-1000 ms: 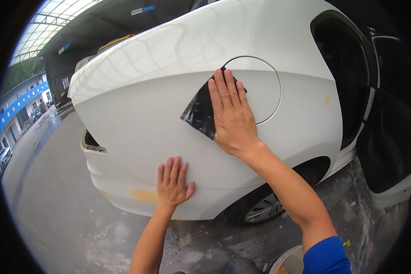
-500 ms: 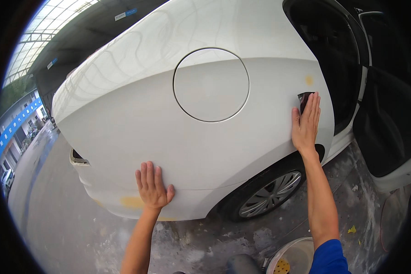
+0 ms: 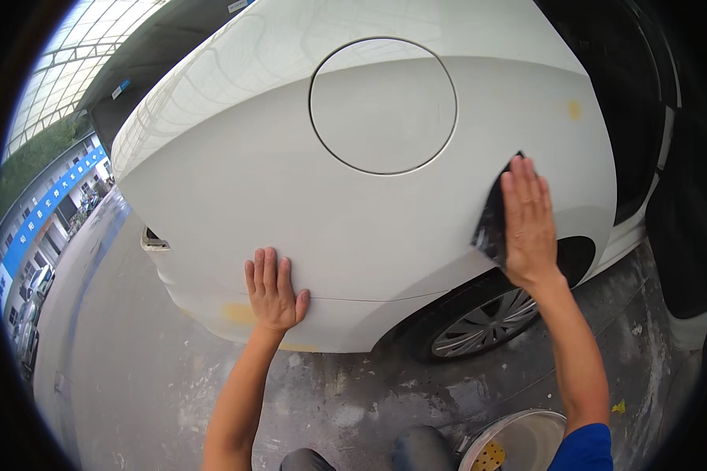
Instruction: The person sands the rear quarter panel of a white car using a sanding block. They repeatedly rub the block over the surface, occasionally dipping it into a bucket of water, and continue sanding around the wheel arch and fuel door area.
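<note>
Before me is the rear side of a white car (image 3: 212,204), with a round fuel flap (image 3: 382,110) in its panel. My right hand (image 3: 530,228) lies flat on the panel above the rear wheel (image 3: 487,322), fingers together. Under it is a dark sheet of sandpaper (image 3: 492,224), pressed against the paint, its free part showing left of my fingers. My left hand (image 3: 275,292) rests on the lower panel with nothing in it, its thumb spread. A yellowish patch (image 3: 238,314) lies next to it, and a smaller yellow spot (image 3: 575,110) is near the door opening.
By my legs stands a pale bucket (image 3: 518,439) holding a yellow disc with dark holes (image 3: 489,457). An open car door (image 3: 687,212) is at the right. The stained concrete floor (image 3: 330,404) runs left toward buildings and parked cars (image 3: 35,306).
My right hand has slid left and down the panel with the sandpaper, away from the door-side yellow spot. More of the sheet shows. The left hand keeps its place; the view has shifted.
</note>
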`<state>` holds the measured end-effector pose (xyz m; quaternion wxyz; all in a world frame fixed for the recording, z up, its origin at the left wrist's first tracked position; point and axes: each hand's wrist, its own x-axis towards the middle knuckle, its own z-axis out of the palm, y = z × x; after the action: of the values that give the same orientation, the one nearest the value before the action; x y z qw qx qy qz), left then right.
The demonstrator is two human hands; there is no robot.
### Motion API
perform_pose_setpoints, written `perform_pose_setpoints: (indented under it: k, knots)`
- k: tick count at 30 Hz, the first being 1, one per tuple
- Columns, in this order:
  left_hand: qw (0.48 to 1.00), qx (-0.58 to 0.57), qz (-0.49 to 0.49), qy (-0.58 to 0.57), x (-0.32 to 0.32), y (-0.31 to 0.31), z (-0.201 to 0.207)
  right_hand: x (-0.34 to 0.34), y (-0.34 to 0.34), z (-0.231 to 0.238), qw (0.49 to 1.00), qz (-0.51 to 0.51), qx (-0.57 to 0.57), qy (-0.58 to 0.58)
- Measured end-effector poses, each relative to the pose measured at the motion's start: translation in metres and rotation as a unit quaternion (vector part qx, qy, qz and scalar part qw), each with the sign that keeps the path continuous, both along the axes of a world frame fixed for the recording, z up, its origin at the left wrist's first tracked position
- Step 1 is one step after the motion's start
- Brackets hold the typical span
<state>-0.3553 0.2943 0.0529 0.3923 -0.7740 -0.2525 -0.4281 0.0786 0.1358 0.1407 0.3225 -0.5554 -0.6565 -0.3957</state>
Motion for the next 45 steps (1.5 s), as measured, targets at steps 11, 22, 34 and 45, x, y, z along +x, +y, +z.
perform_pose_setpoints:
  k: [11, 22, 34, 45]
  knots:
    - [0.999, -0.030, 0.010, -0.016, 0.013, -0.004, -0.011, -0.153, 0.039, -0.041, 0.998, 0.039, -0.034, -0.026]
    - [0.988, -0.036, 0.050, 0.142, -0.131, 0.026, -0.018, -0.164, 0.013, -0.109, 0.955, 0.072, -0.158, -0.241]
    - [0.990, -0.073, 0.003, -0.121, -0.120, 0.036, -0.058, -0.237, 0.056, -0.102, 0.956, 0.065, -0.127, -0.257]
    - [0.980, -0.121, 0.045, -0.155, -0.114, 0.032, -0.069, -0.390, 0.138, 0.003, 0.957, 0.143, -0.059, -0.247]
